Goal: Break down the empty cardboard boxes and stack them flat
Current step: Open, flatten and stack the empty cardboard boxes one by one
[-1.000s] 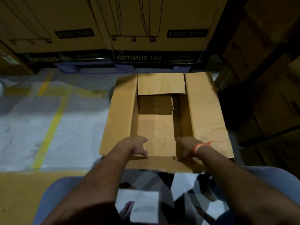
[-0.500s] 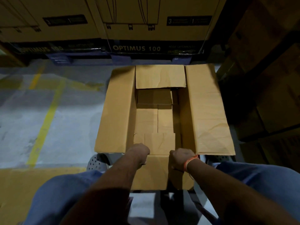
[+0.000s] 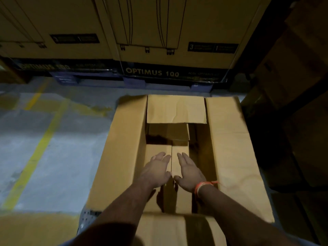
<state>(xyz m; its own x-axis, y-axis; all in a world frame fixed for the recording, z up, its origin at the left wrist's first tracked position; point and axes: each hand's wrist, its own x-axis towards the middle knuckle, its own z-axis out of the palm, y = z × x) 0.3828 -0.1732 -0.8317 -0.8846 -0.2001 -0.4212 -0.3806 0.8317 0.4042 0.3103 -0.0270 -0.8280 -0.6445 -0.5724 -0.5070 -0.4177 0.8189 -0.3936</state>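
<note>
An open brown cardboard box (image 3: 124, 157) stands in front of me with its four top flaps spread outward. Both my hands reach down inside it. My left hand (image 3: 156, 167) lies flat, fingers straight, on the left bottom flap. My right hand (image 3: 190, 169), with an orange band at the wrist, lies flat on the right bottom flap. The seam between the two bottom flaps (image 3: 171, 157) runs between my hands. The near top flap (image 3: 168, 228) hangs toward me, partly under my forearms.
Large printed cartons (image 3: 168, 32) marked OPTIMUS 100 stand on a blue pallet (image 3: 134, 81) just beyond the box. More stacked cartons (image 3: 298, 86) fill the dark right side. Concrete floor with a yellow line (image 3: 35, 153) lies to the left. A perforated grey object (image 3: 87, 217) shows by the box's near left corner.
Both hands left the near top flap, where their fingers were curled over its edge, and moved forward and down into the box, now flat on the bottom flaps. The view has moved closer.
</note>
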